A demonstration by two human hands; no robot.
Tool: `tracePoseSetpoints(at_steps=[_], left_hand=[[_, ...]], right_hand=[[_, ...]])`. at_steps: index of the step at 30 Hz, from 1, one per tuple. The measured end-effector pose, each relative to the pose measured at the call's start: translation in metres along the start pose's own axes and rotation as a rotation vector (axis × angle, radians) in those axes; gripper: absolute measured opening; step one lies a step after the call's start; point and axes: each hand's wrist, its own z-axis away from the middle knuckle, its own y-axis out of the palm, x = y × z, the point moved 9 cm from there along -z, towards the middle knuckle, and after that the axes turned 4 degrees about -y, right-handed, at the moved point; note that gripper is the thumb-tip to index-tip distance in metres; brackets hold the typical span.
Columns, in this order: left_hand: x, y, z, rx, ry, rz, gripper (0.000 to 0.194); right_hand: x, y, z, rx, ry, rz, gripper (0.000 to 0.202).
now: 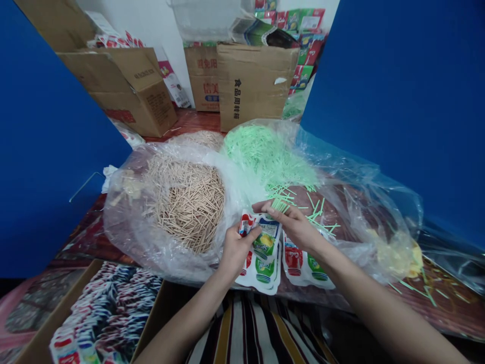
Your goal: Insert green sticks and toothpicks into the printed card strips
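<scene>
Held in my left hand [238, 248] is a printed packet [265, 237] with red and green-yellow pictures, the thumb pressed on its face. My right hand [290, 220] is closed on a small bunch of green sticks [279, 205], right at the packet's top edge. More packets [265, 275] lie under the held one, and another group [306, 263] rests beneath my right forearm. Beyond my hands a pile of green sticks [261, 151] spills from a clear plastic bag. To the left, thin tan sticks [193, 207] fill another open bag.
At the lower left stands a carton [56, 316] packed with rows of packets. Cardboard boxes [253, 83] stand at the back, with another box [125, 88] at the back left. Blue panels [401, 101] flank both sides. Loose green sticks [428, 290] lie at the right.
</scene>
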Motion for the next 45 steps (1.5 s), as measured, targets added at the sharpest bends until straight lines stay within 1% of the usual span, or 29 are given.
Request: tracePoseSetpoints(at_steps=[2,6,11,13,16,17,19,22,24,26,27,28,31,33,35,38,40,41,43,45], left_hand=[[0.000,0.000,-0.001,0.005,-0.012,-0.013,0.031],[0.001,0.003,-0.003,0.029,-0.029,0.013,0.030],[0.008,0.012,-0.004,0.069,-0.084,0.080,0.034],[0.005,0.013,-0.005,0.064,-0.061,0.053,0.032],[-0.007,0.019,-0.013,0.045,0.015,-0.011,0.027],[-0.013,0.023,-0.018,0.045,0.048,-0.029,0.026],[-0.028,0.037,-0.032,0.070,0.120,-0.050,0.024],[-0.045,0.067,-0.053,0.159,0.175,-0.036,0.024],[-0.052,0.082,-0.063,0.192,0.189,-0.019,0.024],[-0.051,0.089,-0.067,0.196,0.182,-0.018,0.024],[-0.048,0.088,-0.068,0.192,0.170,-0.022,0.024],[-0.043,0.086,-0.068,0.183,0.155,-0.028,0.025],[-0.027,0.073,-0.065,0.152,0.104,-0.065,0.025],[-0.019,0.066,-0.062,0.153,0.087,-0.087,0.027],[-0.016,0.061,-0.059,0.159,0.086,-0.080,0.030],[-0.018,0.055,-0.058,0.133,0.092,-0.083,0.030],[-0.020,0.052,-0.057,0.115,0.077,-0.091,0.030],[-0.020,0.051,-0.056,0.111,0.069,-0.093,0.030],[-0.022,0.046,-0.054,0.096,0.066,-0.104,0.030],[-0.024,0.039,-0.052,0.065,0.074,-0.117,0.029]], right_hand=[[-0.002,-0.001,-0.001,0.004,0.029,-0.071,0.016],[-0.001,-0.004,-0.002,-0.058,0.021,-0.142,0.019],[0.004,-0.010,0.001,-0.153,-0.081,-0.064,0.020],[0.007,-0.012,0.003,-0.158,-0.115,-0.019,0.019],[0.015,-0.016,0.002,-0.153,-0.151,0.054,0.019],[0.020,-0.019,0.001,-0.167,-0.176,0.077,0.018],[0.037,-0.028,-0.001,-0.230,-0.253,0.127,0.018],[0.065,-0.045,-0.004,-0.351,-0.395,0.223,0.020],[0.077,-0.057,-0.003,-0.434,-0.455,0.296,0.024],[0.079,-0.068,-0.001,-0.492,-0.452,0.370,0.036],[0.076,-0.072,-0.001,-0.495,-0.430,0.408,0.039],[0.072,-0.073,-0.001,-0.469,-0.398,0.447,0.039],[0.051,-0.070,-0.002,-0.303,-0.296,0.536,0.031],[0.039,-0.068,-0.001,-0.225,-0.254,0.563,0.033],[0.033,-0.066,0.000,-0.170,-0.249,0.608,0.039],[0.032,-0.060,0.000,-0.085,-0.306,0.775,0.049],[0.034,-0.061,0.000,-0.094,-0.342,0.862,0.057],[0.036,-0.065,0.000,-0.133,-0.352,0.873,0.059],[0.042,-0.077,0.001,-0.261,-0.357,0.826,0.056],[0.049,-0.085,0.006,-0.381,-0.376,0.734,0.049]])
